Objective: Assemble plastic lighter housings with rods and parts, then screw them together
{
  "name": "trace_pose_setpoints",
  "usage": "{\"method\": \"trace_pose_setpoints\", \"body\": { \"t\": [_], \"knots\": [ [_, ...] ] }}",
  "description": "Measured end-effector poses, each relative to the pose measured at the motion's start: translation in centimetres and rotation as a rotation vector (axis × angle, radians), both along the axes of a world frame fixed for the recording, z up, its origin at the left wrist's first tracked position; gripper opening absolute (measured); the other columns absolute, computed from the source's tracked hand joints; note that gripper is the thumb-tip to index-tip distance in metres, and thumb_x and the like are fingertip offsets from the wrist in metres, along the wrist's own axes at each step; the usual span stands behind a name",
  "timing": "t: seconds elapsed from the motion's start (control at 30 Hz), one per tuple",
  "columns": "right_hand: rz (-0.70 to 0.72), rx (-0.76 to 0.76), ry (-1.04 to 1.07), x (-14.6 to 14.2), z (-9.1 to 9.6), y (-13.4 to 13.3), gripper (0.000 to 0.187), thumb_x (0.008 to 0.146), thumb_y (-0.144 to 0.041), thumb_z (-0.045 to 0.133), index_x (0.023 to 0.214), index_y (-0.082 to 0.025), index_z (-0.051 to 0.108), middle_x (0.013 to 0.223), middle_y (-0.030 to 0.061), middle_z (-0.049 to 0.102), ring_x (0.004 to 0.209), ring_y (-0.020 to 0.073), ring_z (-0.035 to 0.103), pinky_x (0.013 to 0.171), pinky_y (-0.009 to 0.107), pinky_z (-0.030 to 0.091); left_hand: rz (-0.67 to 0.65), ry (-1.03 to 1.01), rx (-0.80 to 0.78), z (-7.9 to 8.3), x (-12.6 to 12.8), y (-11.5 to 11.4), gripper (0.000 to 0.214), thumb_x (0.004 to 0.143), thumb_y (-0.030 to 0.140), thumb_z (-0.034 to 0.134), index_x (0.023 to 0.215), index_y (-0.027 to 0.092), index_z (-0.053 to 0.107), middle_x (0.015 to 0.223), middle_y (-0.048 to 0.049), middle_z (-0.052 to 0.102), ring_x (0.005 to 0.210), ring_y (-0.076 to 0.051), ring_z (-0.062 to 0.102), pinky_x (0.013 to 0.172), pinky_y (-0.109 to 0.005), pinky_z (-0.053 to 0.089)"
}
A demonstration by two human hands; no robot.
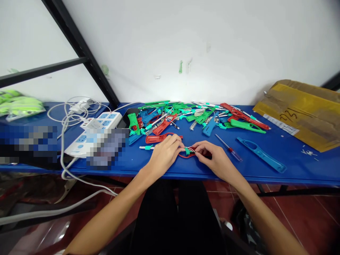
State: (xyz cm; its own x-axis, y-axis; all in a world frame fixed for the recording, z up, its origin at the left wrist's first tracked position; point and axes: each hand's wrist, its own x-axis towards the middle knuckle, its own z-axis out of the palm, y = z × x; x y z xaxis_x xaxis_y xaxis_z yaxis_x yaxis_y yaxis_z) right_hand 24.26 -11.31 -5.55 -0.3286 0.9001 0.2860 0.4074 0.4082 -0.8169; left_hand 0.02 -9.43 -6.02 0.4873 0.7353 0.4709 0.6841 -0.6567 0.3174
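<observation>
Near the front edge of the blue table, my left hand (167, 150) rests closed over a red lighter shell (183, 155), its fingertips pressed on it. A metal tube with a teal collar (147, 147) sticks out to the left from under that hand. At the shell's other end, my right hand (211, 156) pinches with thumb and forefinger where thin white wires run. Between both hands shows a green trigger piece (188, 151) set in the shell's loop. Just behind my left hand lies another red shell half (159, 138). My fingers hide much of the shell.
A heap of red, green and blue lighter parts (170, 118) lies along the wall. To the right are a screwdriver (228, 148), a blue shell half (261, 154) and a taped cardboard box (300, 113). A white power strip (94, 134) with cables stands left.
</observation>
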Motion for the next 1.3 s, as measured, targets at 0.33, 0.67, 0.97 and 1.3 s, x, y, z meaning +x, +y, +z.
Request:
{"method": "trace_pose_setpoints", "body": {
  "t": [0.33,0.67,0.97,1.3],
  "knots": [
    [0.009,0.029,-0.016,0.1,0.1,0.0,0.015,0.104,-0.03,0.068,0.092,-0.024,0.075,0.117,0.0086,0.08,0.094,0.0226,0.075,0.086,0.037,0.06,-0.027,-0.014,0.003,-0.1,-0.4,0.2,0.021,0.112,0.035,0.06,0.106,0.022,0.075,0.113,-0.0048,0.074,0.102,-0.019,0.07,0.079,-0.03,0.053],
    [0.019,0.086,-0.073,0.1,-0.3,-0.1,0.018,0.108,-0.032,0.064,0.096,-0.023,0.074,0.119,0.0095,0.078,0.104,0.024,0.076,0.097,0.039,0.058,-0.044,-0.002,0.115,-0.3,-0.7,-0.2,0.024,0.112,0.032,0.058,0.108,0.021,0.079,0.108,-0.0046,0.077,0.094,-0.019,0.068,0.082,-0.033,0.054],
    [0.023,0.131,-0.098,0.0,-0.4,0.0,0.015,0.108,-0.027,0.063,0.095,-0.023,0.069,0.117,0.0095,0.078,0.105,0.024,0.076,0.097,0.039,0.058,-0.048,0.042,0.051,0.1,-0.4,0.1,0.02,0.113,0.031,0.058,0.104,0.02,0.073,0.108,-0.0045,0.077,0.098,-0.021,0.065,0.087,-0.036,0.051],
    [-0.008,0.216,-0.157,-0.2,-1.1,0.2,0.004,0.108,-0.024,0.064,0.11,-0.022,0.066,0.108,0.0086,0.075,0.09,0.0225,0.072,0.088,0.037,0.06,-0.03,0.059,-0.099,1.0,-0.2,0.7,0.016,0.111,0.031,0.062,0.105,0.022,0.074,0.11,-0.0027,0.079,0.102,-0.023,0.062,0.108,-0.045,0.041]
  ]
}}
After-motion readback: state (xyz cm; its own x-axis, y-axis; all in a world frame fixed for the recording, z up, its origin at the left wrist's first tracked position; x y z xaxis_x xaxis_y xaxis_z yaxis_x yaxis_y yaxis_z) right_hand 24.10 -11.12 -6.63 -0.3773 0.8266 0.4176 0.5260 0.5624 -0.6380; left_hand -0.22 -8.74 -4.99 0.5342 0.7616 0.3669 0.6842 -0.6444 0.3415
